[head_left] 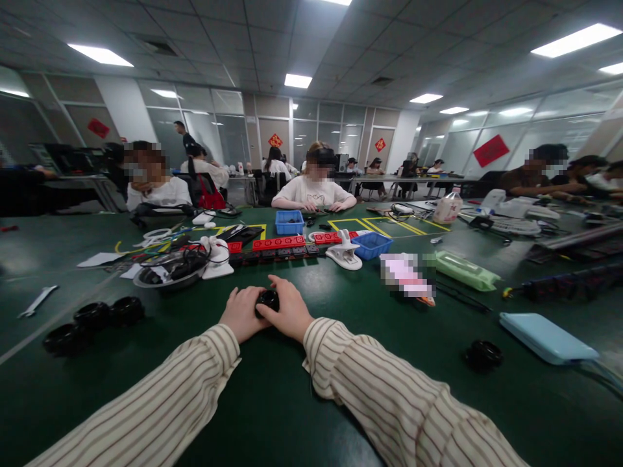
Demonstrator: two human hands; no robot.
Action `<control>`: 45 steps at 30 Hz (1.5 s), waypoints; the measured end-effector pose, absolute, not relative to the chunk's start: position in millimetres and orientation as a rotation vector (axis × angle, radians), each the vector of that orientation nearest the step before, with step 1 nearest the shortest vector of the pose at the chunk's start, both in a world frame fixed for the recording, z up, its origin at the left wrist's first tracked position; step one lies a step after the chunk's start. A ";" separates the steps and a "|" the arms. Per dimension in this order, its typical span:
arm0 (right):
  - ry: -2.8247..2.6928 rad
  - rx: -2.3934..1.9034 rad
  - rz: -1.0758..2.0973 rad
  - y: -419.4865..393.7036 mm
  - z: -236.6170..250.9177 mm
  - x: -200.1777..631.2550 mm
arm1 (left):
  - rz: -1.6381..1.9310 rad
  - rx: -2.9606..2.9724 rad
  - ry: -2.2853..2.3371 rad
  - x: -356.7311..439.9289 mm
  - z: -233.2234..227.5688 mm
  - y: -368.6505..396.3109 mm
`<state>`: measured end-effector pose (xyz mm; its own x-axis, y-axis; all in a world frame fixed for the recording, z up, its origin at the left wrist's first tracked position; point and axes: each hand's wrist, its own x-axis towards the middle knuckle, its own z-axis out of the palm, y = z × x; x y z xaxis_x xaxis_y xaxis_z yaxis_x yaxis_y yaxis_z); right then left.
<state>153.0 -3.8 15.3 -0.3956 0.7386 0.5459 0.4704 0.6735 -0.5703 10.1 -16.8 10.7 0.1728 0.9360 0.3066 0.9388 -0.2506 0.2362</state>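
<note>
Holding: the left hand (242, 314) and the right hand (291, 312) curl in from either side of a small black round part (267, 299), fingers pinching it between them just above the worktop (272, 395).
Open room: bare green surface lies on the near side of the hands, around both striped sleeves; to their left and right the worktop is free for a stretch.
Edges: beyond the hands a row of red and black power strips (280, 244) runs crosswise, with a metal bowl of cables (170, 269) to the far left.
Shapes: three black rings (92, 319) sit well to the left; one black cap (483, 355) well to the right, near a pale blue flat case (545, 337).
Surface: matte dark green, smooth.
Room: an office with ceiling panels and glass walls; other people sit across.
</note>
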 end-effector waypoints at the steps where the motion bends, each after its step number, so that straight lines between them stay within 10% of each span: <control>1: -2.055 -0.953 0.402 -3.3 14.7 152.5 | -0.612 -2.369 -1.917 11.7 11.2 -18.1; 45: -2.065 -0.891 0.493 -5.8 12.1 153.0 | -0.687 -2.431 -1.962 8.4 11.9 -18.9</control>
